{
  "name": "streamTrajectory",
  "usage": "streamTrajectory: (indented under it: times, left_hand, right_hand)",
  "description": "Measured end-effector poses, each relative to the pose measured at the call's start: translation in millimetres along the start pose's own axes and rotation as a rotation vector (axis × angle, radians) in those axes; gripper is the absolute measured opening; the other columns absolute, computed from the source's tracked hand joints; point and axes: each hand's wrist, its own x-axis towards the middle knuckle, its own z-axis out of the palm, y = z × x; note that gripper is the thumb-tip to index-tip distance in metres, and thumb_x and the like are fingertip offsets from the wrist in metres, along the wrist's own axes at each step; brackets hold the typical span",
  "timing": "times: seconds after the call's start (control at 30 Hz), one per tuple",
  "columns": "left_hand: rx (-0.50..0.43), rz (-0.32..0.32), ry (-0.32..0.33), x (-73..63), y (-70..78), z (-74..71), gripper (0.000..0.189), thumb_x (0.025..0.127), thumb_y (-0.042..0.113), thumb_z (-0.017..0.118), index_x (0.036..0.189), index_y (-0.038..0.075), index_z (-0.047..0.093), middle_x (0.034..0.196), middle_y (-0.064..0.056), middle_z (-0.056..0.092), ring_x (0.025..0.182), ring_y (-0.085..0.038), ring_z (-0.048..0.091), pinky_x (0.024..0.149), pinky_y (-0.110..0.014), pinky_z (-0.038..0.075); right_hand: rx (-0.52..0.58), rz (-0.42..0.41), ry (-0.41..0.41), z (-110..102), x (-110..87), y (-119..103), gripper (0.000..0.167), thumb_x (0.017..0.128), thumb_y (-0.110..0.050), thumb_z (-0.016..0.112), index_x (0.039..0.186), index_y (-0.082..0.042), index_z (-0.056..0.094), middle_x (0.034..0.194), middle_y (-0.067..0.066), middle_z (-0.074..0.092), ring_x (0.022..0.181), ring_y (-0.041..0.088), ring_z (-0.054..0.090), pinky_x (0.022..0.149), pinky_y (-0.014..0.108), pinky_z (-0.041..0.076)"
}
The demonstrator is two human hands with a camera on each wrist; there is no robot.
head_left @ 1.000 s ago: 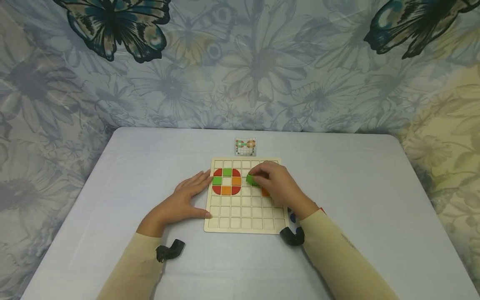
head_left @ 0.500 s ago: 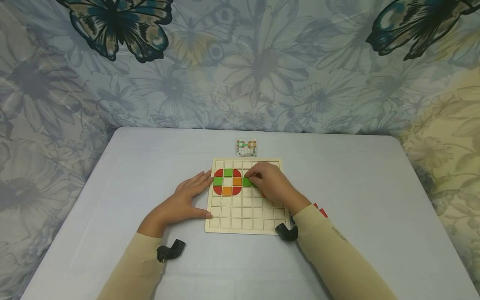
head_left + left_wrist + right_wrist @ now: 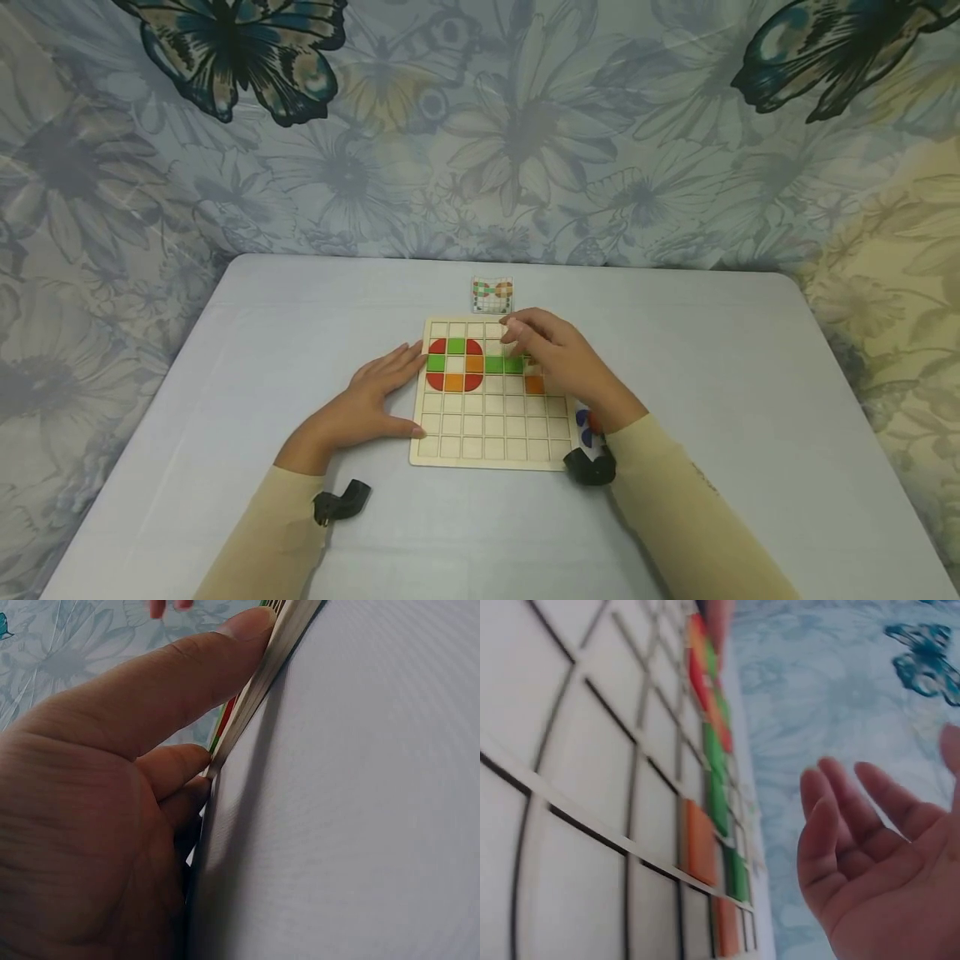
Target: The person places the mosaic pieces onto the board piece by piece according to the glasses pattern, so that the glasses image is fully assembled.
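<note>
A square wooden grid board [image 3: 483, 429] lies on the table. My left hand [image 3: 360, 408] rests at its left edge, fingers spread and straight; in the left wrist view the thumb [image 3: 251, 622] lies on the rim. On the left of the grid, red, green and orange tiles [image 3: 453, 382] form a ring around one bare square. Two green tiles [image 3: 503, 365] sit side by side right of that ring. Above the right part hovers my right hand [image 3: 566, 354], nothing in its relaxed fingers. It partly covers further tiles there, including an orange tile [image 3: 534, 385].
Behind the board lies a small pattern card [image 3: 492, 296]. Loose blue and red pieces [image 3: 587, 427] are beside the board's right edge, partly under the right forearm. A black wrist device [image 3: 590, 467] sits close to the board's lower right corner.
The green tile that my right hand pinched now lies in the grid beside another green one. The right hand has let go and lifted away up and right. The left hand stays still.
</note>
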Motion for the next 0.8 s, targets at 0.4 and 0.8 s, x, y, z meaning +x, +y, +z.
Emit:
streamTrajectory:
  times: [0.4, 0.8]
  left_hand:
    - [-0.005, 0.006, -0.005, -1.5, 1.5, -0.9, 0.117, 0.079, 0.046, 0.097, 0.171, 0.010, 0.035, 0.180, 0.002, 0.017, 0.166, -0.026, 0.009, 0.129, -0.057, 0.006]
    - [-0.011, 0.002, -0.004, -1.4, 1.8, -0.2, 0.116, 0.079, 0.047, 0.097, 0.172, 0.012, 0.035, 0.180, 0.004, 0.017, 0.166, -0.025, 0.008, 0.129, -0.057, 0.006]
  right_hand:
    - [0.337, -0.110, 0.013, -48.4, -44.5, 5.3, 0.082, 0.115, -0.063, 0.021, 0.155, 0.001, 0.053, 0.132, 0.025, 0.064, 0.118, 0.045, 0.060, 0.092, 0.043, 0.051]
    - [0.220, -0.020, 0.109, -68.7, -92.0, 48.1, 0.065, 0.119, -0.044, 0.021, 0.156, 0.000, 0.051, 0.136, 0.030, 0.060, 0.121, 0.037, 0.060, 0.097, 0.034, 0.052]
